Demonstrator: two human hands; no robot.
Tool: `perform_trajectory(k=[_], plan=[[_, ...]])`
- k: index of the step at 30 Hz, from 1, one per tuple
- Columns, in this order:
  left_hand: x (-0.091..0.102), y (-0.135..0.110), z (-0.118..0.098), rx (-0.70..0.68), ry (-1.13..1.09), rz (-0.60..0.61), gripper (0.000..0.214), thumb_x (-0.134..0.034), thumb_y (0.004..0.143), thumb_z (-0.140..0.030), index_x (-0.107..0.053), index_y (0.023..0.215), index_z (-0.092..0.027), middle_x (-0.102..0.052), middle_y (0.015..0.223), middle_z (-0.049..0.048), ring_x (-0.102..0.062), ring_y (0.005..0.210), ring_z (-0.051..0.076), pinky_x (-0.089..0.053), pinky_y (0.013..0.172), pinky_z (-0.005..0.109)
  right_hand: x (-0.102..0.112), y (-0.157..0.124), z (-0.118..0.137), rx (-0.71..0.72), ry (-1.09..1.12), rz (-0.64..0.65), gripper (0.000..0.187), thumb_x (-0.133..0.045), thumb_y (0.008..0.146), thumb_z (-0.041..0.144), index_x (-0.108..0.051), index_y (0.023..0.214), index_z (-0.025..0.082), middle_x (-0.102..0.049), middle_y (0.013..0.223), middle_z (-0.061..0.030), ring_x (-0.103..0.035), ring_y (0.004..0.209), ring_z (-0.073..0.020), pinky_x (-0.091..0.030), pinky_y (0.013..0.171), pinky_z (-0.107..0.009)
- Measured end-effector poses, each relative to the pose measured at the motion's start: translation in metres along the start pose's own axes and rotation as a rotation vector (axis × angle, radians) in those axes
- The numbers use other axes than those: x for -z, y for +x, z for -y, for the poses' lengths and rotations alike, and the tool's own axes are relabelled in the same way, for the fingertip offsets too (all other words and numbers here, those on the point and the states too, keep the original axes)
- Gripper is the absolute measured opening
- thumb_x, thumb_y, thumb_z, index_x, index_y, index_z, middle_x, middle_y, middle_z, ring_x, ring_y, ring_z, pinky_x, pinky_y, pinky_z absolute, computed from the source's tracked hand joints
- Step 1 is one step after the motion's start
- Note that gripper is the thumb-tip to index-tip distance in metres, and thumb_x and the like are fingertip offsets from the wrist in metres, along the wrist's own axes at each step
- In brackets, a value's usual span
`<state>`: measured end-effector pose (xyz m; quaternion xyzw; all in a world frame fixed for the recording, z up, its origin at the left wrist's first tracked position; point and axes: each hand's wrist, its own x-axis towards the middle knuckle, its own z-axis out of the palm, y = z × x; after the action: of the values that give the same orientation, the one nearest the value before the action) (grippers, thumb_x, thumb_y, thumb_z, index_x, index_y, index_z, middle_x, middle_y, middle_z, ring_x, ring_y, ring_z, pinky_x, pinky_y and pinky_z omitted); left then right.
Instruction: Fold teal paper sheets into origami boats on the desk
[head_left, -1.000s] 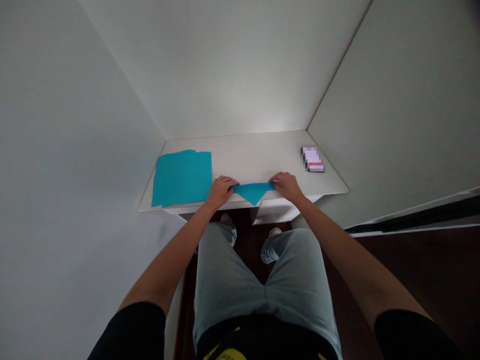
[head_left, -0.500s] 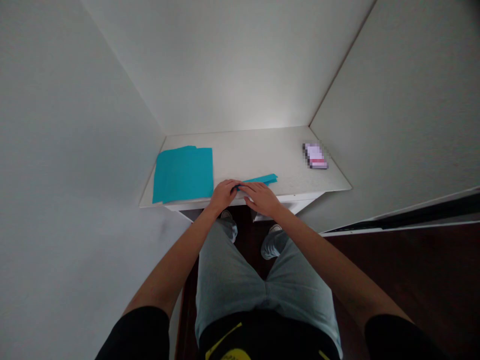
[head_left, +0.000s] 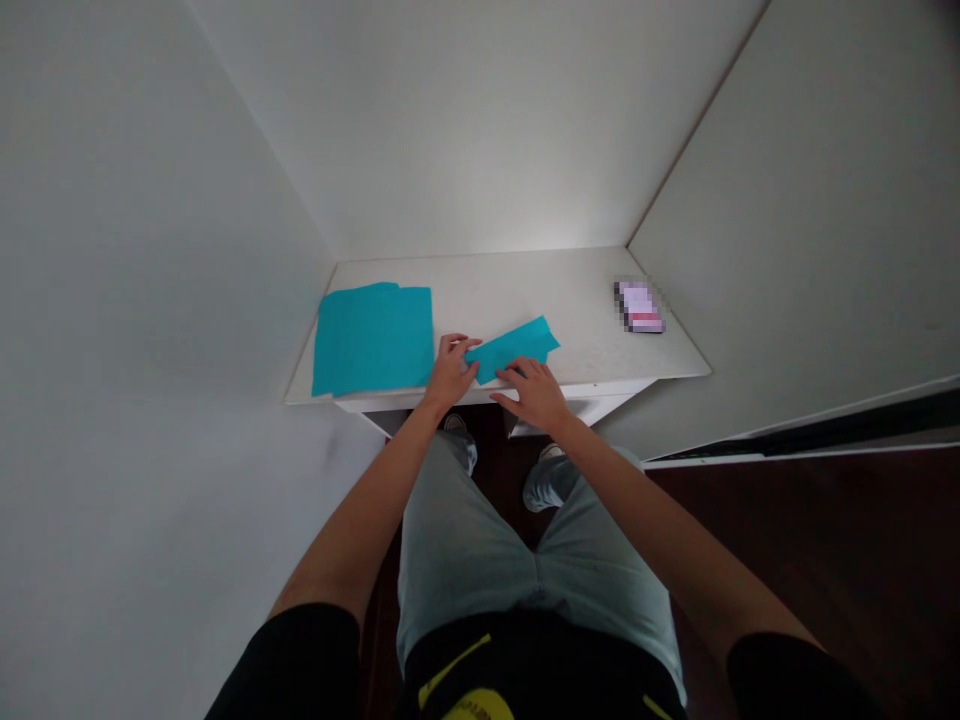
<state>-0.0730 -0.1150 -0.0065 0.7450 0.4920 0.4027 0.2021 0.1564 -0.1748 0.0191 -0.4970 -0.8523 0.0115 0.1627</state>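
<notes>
A folded strip of blue paper (head_left: 514,346) lies slantwise near the front edge of the white tabletop, its layers uneven at the right end. At its left end is my left hand (head_left: 451,370), with the thumb and fingers closed about the paper. My right hand (head_left: 538,394) rests its fingertips on the strip's near edge, fingers apart and thumb stretched out over the table's front edge. Left of my hands, blue sheets (head_left: 373,340) lie flat in a slightly uneven stack.
The white table (head_left: 577,300) fits between walls on its left, back and right. A phone-like item (head_left: 640,306), blurred by pixels, lies at the right. My legs stand close to the table's front, and a drawer front or panel shows below its edge.
The strip has turned up from a narrow edge-on shape to show a wider face. My hands have moved apart, the left one to its end. The view has shifted slightly.
</notes>
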Motion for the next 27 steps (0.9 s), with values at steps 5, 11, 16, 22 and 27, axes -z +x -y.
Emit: perform_trajectory(k=[5,11,16,22,27], plan=[[0.001,0.002,0.000,0.011,0.027,0.012,0.031,-0.068,0.091,-0.011,-0.080,0.116,-0.024,-0.054,0.139,0.0107,-0.058,0.132,0.026,-0.049,0.124,0.048,-0.005,-0.001,0.006,-0.048,0.003,-0.029,0.034,-0.061,0.108,0.052,-0.074,0.120,0.023,-0.072,0.133,-0.0145,-0.061,0.122,-0.0349,-0.045,0.102,-0.046],[0.003,0.006,0.001,0.006,0.034,0.109,0.025,-0.065,0.093,-0.013,-0.085,0.102,-0.024,-0.061,0.130,0.0090,-0.061,0.128,0.025,-0.050,0.121,0.048,-0.014,0.006,0.006,-0.125,0.066,-0.116,0.035,-0.058,0.109,0.055,-0.077,0.108,0.026,-0.072,0.115,-0.0130,-0.061,0.112,-0.0339,-0.047,0.096,-0.046],[0.006,0.004,0.000,-0.068,0.106,0.212,0.018,-0.080,0.086,-0.018,-0.086,0.101,-0.025,-0.068,0.126,0.0084,-0.065,0.124,0.027,-0.050,0.119,0.049,-0.019,0.014,0.004,-0.223,0.138,-0.121,0.031,-0.060,0.108,0.051,-0.079,0.103,0.027,-0.071,0.117,-0.0128,-0.062,0.111,-0.0336,-0.048,0.093,-0.046],[0.010,0.005,-0.001,-0.108,0.141,0.249,0.017,-0.085,0.090,-0.032,-0.084,0.106,-0.026,-0.068,0.129,0.0091,-0.064,0.126,0.029,-0.050,0.117,0.050,-0.018,0.025,0.002,-0.242,0.149,-0.082,0.030,-0.058,0.109,0.048,-0.079,0.110,0.027,-0.072,0.119,-0.0134,-0.063,0.112,-0.0344,-0.050,0.093,-0.048],[0.006,0.006,-0.001,-0.068,0.133,0.175,0.014,-0.084,0.092,-0.027,-0.083,0.106,-0.024,-0.065,0.125,0.0092,-0.062,0.123,0.027,-0.051,0.116,0.046,-0.004,0.020,-0.007,-0.153,0.060,-0.005,0.042,-0.048,0.113,0.050,-0.075,0.137,0.027,-0.069,0.147,-0.0140,-0.060,0.132,-0.0361,-0.048,0.106,-0.051]])
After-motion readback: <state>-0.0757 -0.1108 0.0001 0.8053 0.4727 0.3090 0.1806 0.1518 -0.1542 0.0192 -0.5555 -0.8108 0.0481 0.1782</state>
